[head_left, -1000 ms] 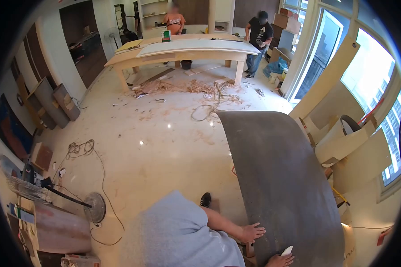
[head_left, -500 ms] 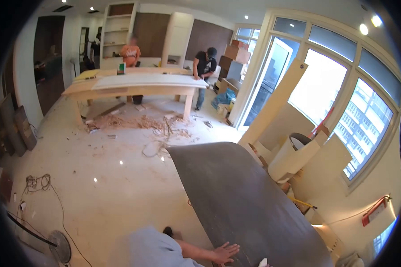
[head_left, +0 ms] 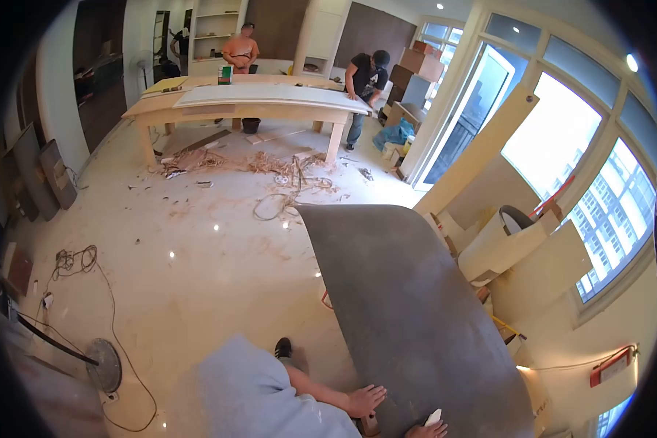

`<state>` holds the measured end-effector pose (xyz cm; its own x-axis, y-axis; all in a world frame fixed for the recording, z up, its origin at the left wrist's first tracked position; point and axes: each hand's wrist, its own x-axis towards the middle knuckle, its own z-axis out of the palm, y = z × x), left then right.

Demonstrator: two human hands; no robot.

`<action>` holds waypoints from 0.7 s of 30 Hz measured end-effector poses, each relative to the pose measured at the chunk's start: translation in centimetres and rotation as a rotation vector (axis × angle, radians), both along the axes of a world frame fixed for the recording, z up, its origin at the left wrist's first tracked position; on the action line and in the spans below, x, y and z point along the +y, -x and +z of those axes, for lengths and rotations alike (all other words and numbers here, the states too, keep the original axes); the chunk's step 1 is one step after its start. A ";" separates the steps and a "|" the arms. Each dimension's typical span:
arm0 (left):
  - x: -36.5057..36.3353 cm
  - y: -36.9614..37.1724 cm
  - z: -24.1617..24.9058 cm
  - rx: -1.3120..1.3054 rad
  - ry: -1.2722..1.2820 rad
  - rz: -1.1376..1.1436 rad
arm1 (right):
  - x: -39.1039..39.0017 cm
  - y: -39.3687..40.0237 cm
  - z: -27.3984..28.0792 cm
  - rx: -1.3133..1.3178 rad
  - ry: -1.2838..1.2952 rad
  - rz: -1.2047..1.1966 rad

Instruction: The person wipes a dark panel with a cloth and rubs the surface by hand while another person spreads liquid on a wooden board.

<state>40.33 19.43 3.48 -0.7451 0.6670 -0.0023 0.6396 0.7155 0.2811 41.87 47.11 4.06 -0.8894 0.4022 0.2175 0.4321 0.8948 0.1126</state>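
A large dark grey sheet (head_left: 416, 292) with a curled far end stretches away from me at the lower right. My left hand (head_left: 366, 401) lies on its left edge with the fingers spread, holding nothing. Further right, at the bottom of the view, my right hand (head_left: 427, 431) rests on the same sheet, partly cut off by the frame. A small white flat piece (head_left: 433, 417) sticks up from between its thumb and fingers.
Beyond the sheet is a wooden worktable (head_left: 230, 113) with a white panel, and two people stand at it. Shavings (head_left: 270, 164) and cords litter the floor. A round black base (head_left: 104, 365) stands left; a rolled sheet (head_left: 500, 244) leans by the windows.
The view has shifted, so the room sits lower and further right. More of my right hand and its white piece shows. My left hand remains spread on the sheet's edge.
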 end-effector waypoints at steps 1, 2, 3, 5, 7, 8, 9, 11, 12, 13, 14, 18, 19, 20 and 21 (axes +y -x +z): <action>-0.3 0.5 -0.6 0.052 -0.013 -0.031 | -0.3 -0.2 0.2 0.009 -0.004 0.010; -0.2 1.0 -0.5 0.104 -0.032 -0.059 | -0.3 -0.4 0.8 0.018 -0.014 0.024; -0.5 1.8 -0.3 0.064 -0.100 -0.062 | -0.4 -0.1 1.1 0.027 -0.007 0.021; -1.3 2.7 0.2 -0.025 -0.228 -0.073 | -0.8 -0.3 1.1 0.038 0.015 0.006; -1.7 4.5 -1.5 0.078 -0.383 -0.153 | -1.0 -0.5 1.5 0.054 0.012 0.022; -1.8 5.1 -2.2 0.125 -0.462 -0.182 | -1.0 -0.7 1.7 0.056 0.010 0.039; -1.5 5.3 -2.9 0.131 -0.522 -0.212 | -1.1 -1.0 2.1 0.030 0.020 0.002; -1.6 6.1 -3.8 0.159 -0.636 -0.230 | -1.5 -0.2 2.8 -0.023 0.040 -0.030; -1.6 5.9 -4.1 0.140 -0.688 -0.222 | -1.2 -0.2 2.3 -0.017 0.025 -0.026; -1.9 6.0 -3.8 0.123 -0.742 -0.227 | -1.4 0.0 1.9 -0.032 0.037 -0.015; -1.8 6.1 -3.4 0.111 -0.811 -0.245 | -1.2 0.3 1.8 -0.040 0.035 -0.015; -1.5 6.9 -4.2 0.189 -0.491 -0.284 | 0.7 0.3 -0.2 0.041 -0.131 -0.042; 0.0 7.6 -3.6 0.152 -0.543 -0.300 | -0.9 0.5 2.0 0.012 0.000 -0.091; 0.1 7.5 -3.7 0.109 -0.567 -0.273 | -0.7 0.6 2.8 -0.011 0.009 -0.135; -1.1 6.9 -4.3 0.055 -0.581 -0.207 | -1.4 0.8 2.6 -0.056 0.028 -0.146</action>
<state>33.40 18.34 -0.78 -0.5884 0.6787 0.4396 0.7738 0.3147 0.5498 41.08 45.67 6.63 -0.8315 0.5331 0.1561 0.5514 0.8262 0.1156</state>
